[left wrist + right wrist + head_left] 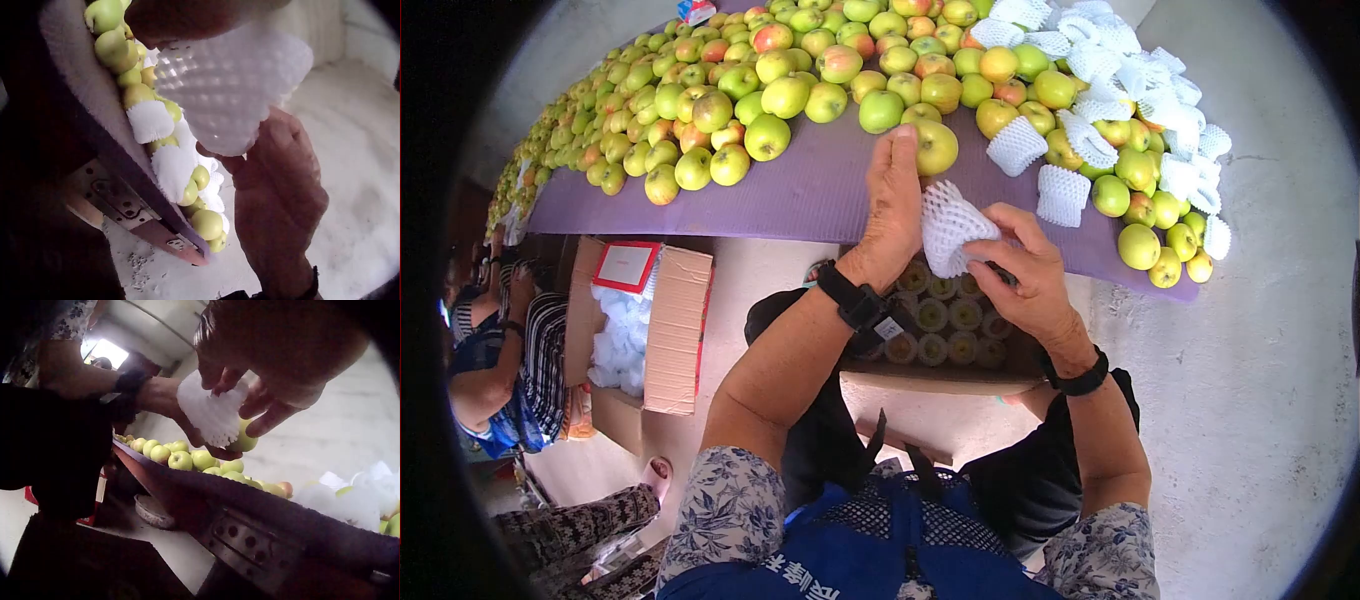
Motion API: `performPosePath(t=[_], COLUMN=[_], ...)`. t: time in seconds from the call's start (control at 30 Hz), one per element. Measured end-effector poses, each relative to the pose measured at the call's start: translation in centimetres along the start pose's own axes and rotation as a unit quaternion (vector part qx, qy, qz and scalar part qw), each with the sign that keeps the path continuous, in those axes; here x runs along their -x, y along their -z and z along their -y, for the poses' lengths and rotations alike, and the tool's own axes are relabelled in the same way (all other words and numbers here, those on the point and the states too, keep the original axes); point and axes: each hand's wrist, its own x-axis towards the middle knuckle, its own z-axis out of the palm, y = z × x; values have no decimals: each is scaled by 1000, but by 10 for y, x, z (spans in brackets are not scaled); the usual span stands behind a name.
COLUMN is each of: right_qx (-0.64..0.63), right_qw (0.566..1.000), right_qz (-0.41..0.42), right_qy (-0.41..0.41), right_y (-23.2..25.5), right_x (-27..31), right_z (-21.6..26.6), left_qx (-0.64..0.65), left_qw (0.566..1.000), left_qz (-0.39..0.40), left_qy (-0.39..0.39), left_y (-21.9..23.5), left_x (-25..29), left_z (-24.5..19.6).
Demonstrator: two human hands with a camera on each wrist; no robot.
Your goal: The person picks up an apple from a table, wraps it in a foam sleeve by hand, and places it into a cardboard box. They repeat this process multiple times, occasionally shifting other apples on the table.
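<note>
A yellow-green apple [936, 149] is at the fingers of the left hand [890, 205], which holds it just above the purple table edge; the far side of the grip is hidden. Directly below the apple, a white foam net [953, 232] is pinched at its side by the thumb and fingers of the right hand [1030, 275]. In the right wrist view the net [209, 409] partly covers the apple [245, 439], between both hands. The left wrist view has the net [219, 87] close up, with the right hand [281, 187] against its lower edge.
Many apples [785, 97] cover the purple table [820, 190]. Foam nets [1063, 195] lie among them at right. Under the table edge stands a carton [940, 380] of netted apples. Another carton [675, 330] at left holds white nets. Another person [495, 370] sits at far left.
</note>
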Motion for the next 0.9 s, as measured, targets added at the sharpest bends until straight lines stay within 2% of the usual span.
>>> performPosePath(t=[0.17, 0.27, 0.33, 0.37, 0.43, 0.53, 0.67, 0.73, 0.77, 0.83, 0.87, 0.9], right_qx=[-35, 18, 71, 71, 19, 18, -3, -18, -16, -156, -221, -218], right_qw=[998, 994, 991, 991, 999, 1000, 998, 985, 984, 951, 936, 935], right_qz=[-49, -102, -115, -115, -30, -14, -70, -133, -134, -142, -99, -106], right_qy=[-25, -26, 18, 17, -15, 3, -7, -112, -116, -225, -257, -260], right_y=[4, 5, 7, 7, 6, 4, 15, 25, 25, 25, 26, 25], right_x=[-1, -2, -3, -1, 5, 5, 1, 0, -1, -4, -4, -4], right_z=[5, 7, 10, 10, 9, 12, 11, 3, -1, -8, -9, -12], left_qx=[10, 2, 0, 11, 22, 41, 19, 15, 3, -11, -26, -41], left_qw=[1000, 1000, 1000, 1000, 1000, 999, 999, 1000, 999, 997, 994, 991], left_qz=[12, 18, 16, 15, 13, 3, 5, 13, 39, 74, 102, 131], left_qy=[-5, 1, 2, 0, -3, -23, -29, -23, -7, 13, 10, 8], left_y=[4, 4, 3, 2, 0, 0, -4, -7, -7, -10, -12, -13], left_x=[-6, -8, -7, -6, -5, -6, -4, 1, 3, 8, 11, 13], left_z=[7, 10, 11, 13, 13, 12, 11, 8, 8, 7, 6, 7])
